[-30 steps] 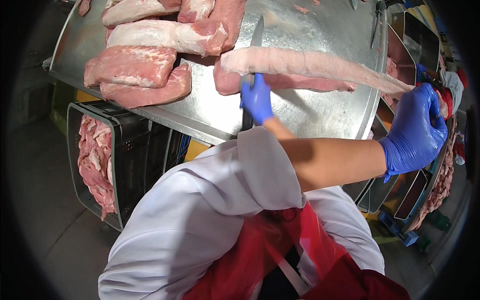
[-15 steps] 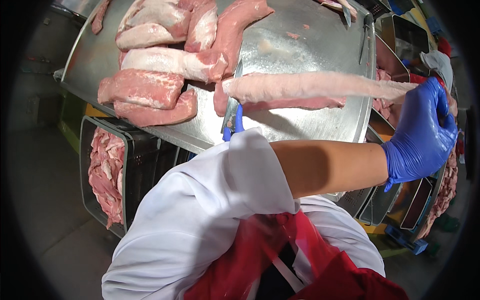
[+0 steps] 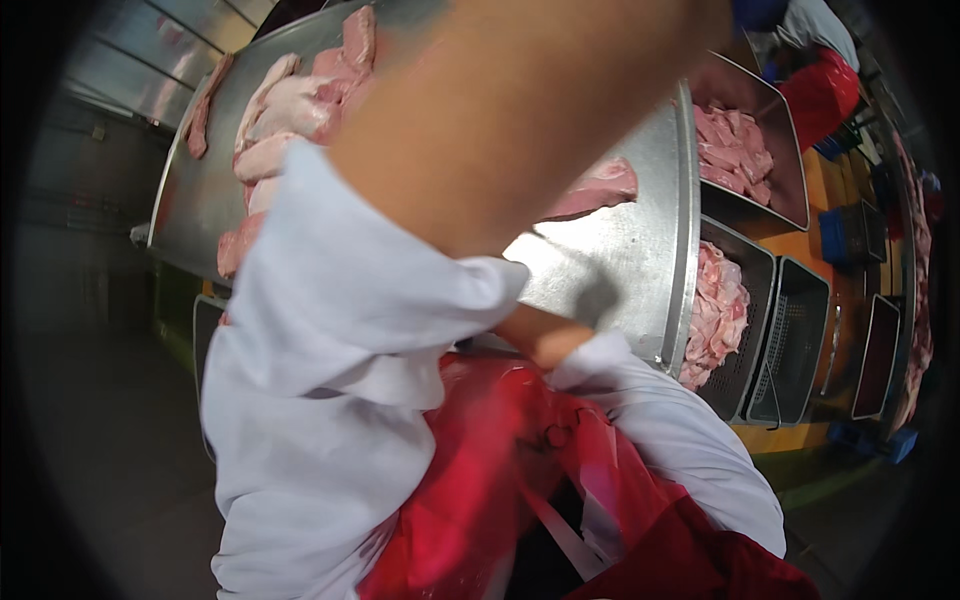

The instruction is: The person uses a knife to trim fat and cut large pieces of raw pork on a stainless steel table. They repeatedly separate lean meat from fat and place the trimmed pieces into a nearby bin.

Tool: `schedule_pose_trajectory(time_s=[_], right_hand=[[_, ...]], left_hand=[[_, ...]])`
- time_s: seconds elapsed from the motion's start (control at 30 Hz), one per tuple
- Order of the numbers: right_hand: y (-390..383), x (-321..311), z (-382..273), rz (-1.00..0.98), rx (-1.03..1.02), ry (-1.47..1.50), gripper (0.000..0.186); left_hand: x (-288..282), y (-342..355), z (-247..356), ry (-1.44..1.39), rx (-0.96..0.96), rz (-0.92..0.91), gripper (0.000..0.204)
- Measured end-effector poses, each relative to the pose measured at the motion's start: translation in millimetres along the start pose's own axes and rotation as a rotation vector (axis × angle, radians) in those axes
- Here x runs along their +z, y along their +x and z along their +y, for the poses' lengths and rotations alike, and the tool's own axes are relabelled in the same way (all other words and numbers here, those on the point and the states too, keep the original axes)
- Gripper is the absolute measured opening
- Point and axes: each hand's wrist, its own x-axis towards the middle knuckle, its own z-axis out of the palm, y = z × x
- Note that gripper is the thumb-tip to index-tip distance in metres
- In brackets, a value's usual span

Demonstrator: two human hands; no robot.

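My left forearm, blurred, reaches across the metal table (image 3: 640, 270) toward the upper right. At the top edge a bit of blue glove shows, apparently my left hand (image 3: 760, 12); its fingers are out of the picture, and so is anything in them. My right forearm comes in low and passes under the left one, which hides my right hand. A cut of raw meat (image 3: 605, 188) lies just past the left forearm, partly covered by it. Several pale pink pieces of meat (image 3: 300, 105) are grouped on the table's left side. No knife shows.
A narrow meat strip (image 3: 208, 110) lies near the table's left edge. Along the right stand a bin of meat pieces (image 3: 735, 150), a crate of pale trimmings (image 3: 715, 310) and a dark perforated crate (image 3: 790, 340). Beyond, a person in a red apron (image 3: 825, 95) stands close.
My left arm has swung up and away, lifting the long pale strip off the table and out of view. My right hand and the knife have become hidden. The view has turned rightward.
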Motion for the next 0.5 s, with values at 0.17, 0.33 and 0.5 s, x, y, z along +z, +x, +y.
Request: schedule_pose_trajectory(time_s=[0.17,0.33,0.5], right_hand=[[-85,-51,-58,-0.156,0.026,-0.332,0.062],[-229,-187,-51,-0.150,0.299,-0.562,0.063],[-398,-234,-23,0.115,0.477,-0.173,0.066]], left_hand=[[-53,47,46,0.224,0.087,-0.020,0.010],[-171,29,42,0.341,-0.115,0.019,0.012],[-337,-171,65,0.370,-0.728,0.377,0.013]])
